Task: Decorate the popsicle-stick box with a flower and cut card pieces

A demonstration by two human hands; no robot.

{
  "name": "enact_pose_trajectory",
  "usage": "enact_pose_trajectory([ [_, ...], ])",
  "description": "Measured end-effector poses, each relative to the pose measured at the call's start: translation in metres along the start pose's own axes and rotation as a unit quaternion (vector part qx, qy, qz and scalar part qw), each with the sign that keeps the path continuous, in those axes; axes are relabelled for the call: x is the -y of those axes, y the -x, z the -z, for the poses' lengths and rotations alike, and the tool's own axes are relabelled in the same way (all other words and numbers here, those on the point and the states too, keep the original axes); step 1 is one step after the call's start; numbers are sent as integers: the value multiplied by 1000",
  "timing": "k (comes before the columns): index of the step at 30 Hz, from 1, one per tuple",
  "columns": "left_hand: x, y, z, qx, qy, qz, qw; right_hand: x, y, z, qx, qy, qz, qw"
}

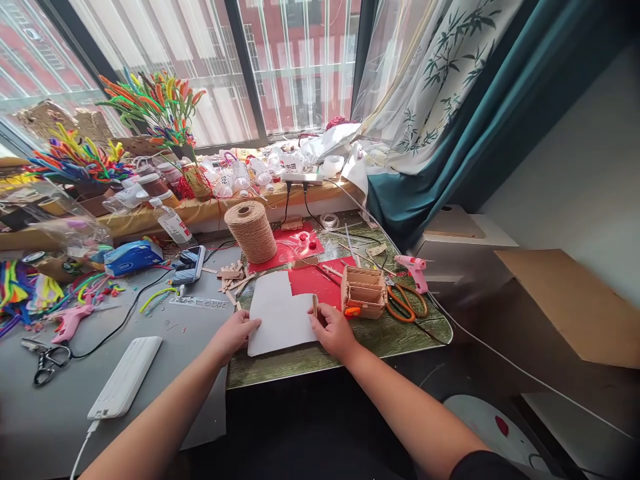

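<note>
A white sheet of card (280, 323) with a notch cut from its upper right corner lies at the front of the green table. My left hand (234, 339) pinches its left edge, thumb on top. At the right edge, my right hand (336, 333) grips a short wooden craft stick (315, 305), held upright against the sheet. Just right of that hand stands a small box built of craft sticks (364, 293), divided inside, with an orange clip (353, 311) at its front. Orange-handled scissors (407, 303) rest beside the box.
Loose craft sticks (231, 275) and a twine spool (251, 233) lie behind the sheet, near red paper (325, 283). A pink glue gun (414, 267) stands at the right edge, its cord trailing off. A white power bank (125, 377) and black scissors (50, 360) occupy the grey table.
</note>
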State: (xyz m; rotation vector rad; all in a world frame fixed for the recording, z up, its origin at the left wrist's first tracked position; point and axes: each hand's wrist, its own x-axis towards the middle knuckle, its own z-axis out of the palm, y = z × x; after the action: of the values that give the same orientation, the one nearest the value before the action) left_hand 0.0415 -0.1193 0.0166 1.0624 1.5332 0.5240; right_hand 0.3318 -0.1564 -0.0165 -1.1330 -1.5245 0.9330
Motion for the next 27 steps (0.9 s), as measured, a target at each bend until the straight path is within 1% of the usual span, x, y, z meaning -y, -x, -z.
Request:
enact_pose_trajectory([
  [2,0,-4,6,-10,-91,2,996,3,1,2,-5,43,62,997],
  [4,3,-8,14,-23,-195,9,981,5,3,3,-13,62,117,991],
  [5,4,-10,19,-27,-239,12,970,5,4,3,-17,63,132,989],
  [7,7,-12,26,-38,-304,8,952,4,5,3,-18,58,136,989],
  [8,7,-11,28,-56,-328,-1,943,3,5,3,-16,57,130,990],
  [10,5,-8,29,-109,-368,-26,923,1,5,2,-10,64,123,990],
  [12,1,-4,26,-140,-408,-68,899,-1,5,0,4,85,136,987],
  [13,-1,-2,24,-139,-427,-106,887,-1,5,-1,18,99,150,984],
  [15,-3,-1,18,-115,-458,-213,855,-1,4,-4,54,129,180,974],
  [17,-2,-3,12,-69,-482,-329,809,-1,4,-8,85,163,193,964],
  [18,-1,-5,9,-43,-491,-370,788,-2,3,-10,96,181,192,960],
  [19,0,-7,6,-20,-495,-398,773,-2,2,-11,102,197,190,956],
  [20,1,-9,4,-6,-494,-414,765,-3,2,-13,105,211,188,953],
  [21,1,-11,1,0,-490,-423,762,-4,1,-14,107,223,186,951],
  [24,-2,-15,-5,-10,-481,-428,765,-5,1,-16,105,241,187,947],
  [27,-10,-19,-7,-2,-494,-435,753,-4,3,-15,91,237,216,943],
])
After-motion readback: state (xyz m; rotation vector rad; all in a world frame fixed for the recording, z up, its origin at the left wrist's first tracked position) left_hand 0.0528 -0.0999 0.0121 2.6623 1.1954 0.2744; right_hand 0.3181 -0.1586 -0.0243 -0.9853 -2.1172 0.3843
